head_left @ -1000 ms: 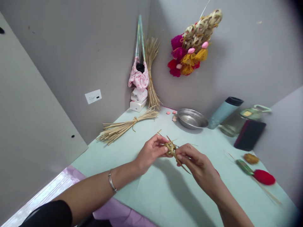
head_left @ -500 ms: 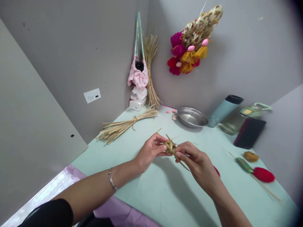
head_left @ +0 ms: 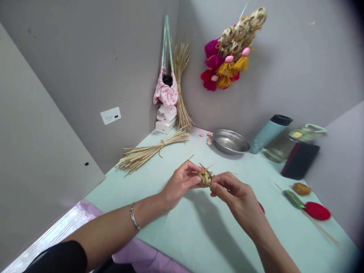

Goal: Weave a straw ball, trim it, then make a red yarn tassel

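Observation:
A small woven straw ball (head_left: 205, 176) with loose strip ends sticking out is held above the pale green table (head_left: 187, 231). My left hand (head_left: 182, 182) pinches it from the left with thumb and fingers closed on it. From the right, my right hand (head_left: 234, 195) grips the same ball, fingers curled round its lower strips. A silver bangle (head_left: 134, 218) sits on my left wrist.
A tied bundle of straw strips (head_left: 150, 151) lies at the back left. A metal bowl (head_left: 231, 142), teal tumbler (head_left: 269, 133), glass jar (head_left: 287, 146) and dark case (head_left: 299, 160) stand at the back right. Red yarn (head_left: 317, 211) and a green spool (head_left: 294, 200) lie right. A tasselled woven ornament (head_left: 231, 47) hangs on the wall.
The long strip that trailed below my right hand has been drawn in; it no longer shows. Both hands stayed on the ball, with the right fingers closing nearer to it.

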Motion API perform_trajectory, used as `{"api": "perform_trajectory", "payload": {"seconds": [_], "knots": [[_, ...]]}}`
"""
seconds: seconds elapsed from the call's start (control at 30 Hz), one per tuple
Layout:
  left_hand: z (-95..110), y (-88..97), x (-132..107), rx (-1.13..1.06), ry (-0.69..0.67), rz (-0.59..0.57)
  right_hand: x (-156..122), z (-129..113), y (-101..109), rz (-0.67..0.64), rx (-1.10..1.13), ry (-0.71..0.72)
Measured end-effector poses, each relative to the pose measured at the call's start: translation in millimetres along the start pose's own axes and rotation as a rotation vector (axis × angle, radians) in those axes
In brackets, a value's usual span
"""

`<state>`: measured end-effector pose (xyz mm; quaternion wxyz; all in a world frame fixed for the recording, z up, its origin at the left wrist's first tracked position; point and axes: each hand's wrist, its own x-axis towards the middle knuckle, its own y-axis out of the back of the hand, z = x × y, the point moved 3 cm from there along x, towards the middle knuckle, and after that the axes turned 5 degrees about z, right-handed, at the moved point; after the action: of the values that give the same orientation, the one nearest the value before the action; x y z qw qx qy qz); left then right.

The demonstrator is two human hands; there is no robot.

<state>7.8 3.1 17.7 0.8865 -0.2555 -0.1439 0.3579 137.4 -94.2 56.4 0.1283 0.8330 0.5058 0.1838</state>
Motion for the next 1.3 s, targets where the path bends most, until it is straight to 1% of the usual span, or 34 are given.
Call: {"api": "perform_trajectory", "payload": {"seconds": [0.23, 0.33, 0.43, 0.63, 0.8, 1.03, 1.2, 1.3], "knots": [[2, -2.2, -2, 0.030, -0.046, -0.016, -1, -4, 3, -0.063, 0.075, 0.017], [2, -2.8, -4, 0.033, -0.064, -0.002, -1, -4, 3, -0.062, 0.107, 0.018], [1, -2.6, -4, 0.030, -0.067, 0.014, -1, -3, 2, -0.053, 0.133, 0.013], [2, -3.2, -4, 0.016, -0.056, -0.001, 1, -3, 3, -0.092, 0.144, -0.017], [3, -3.6, -3, 0.001, -0.053, -0.018, -2, 0, 2, -0.034, 0.142, 0.014], [3, -3.9, -3, -0.009, -0.045, -0.006, -6, -6, -6, 0.117, 0.072, 0.027], [6, -5.0, -5, 0.002, -0.046, -0.025, -7, -7, -7, 0.128, 0.051, 0.012], [8, -6.1, -5, -0.001, -0.055, -0.042, -8, -6, -4, 0.087, 0.055, 0.024]]}}
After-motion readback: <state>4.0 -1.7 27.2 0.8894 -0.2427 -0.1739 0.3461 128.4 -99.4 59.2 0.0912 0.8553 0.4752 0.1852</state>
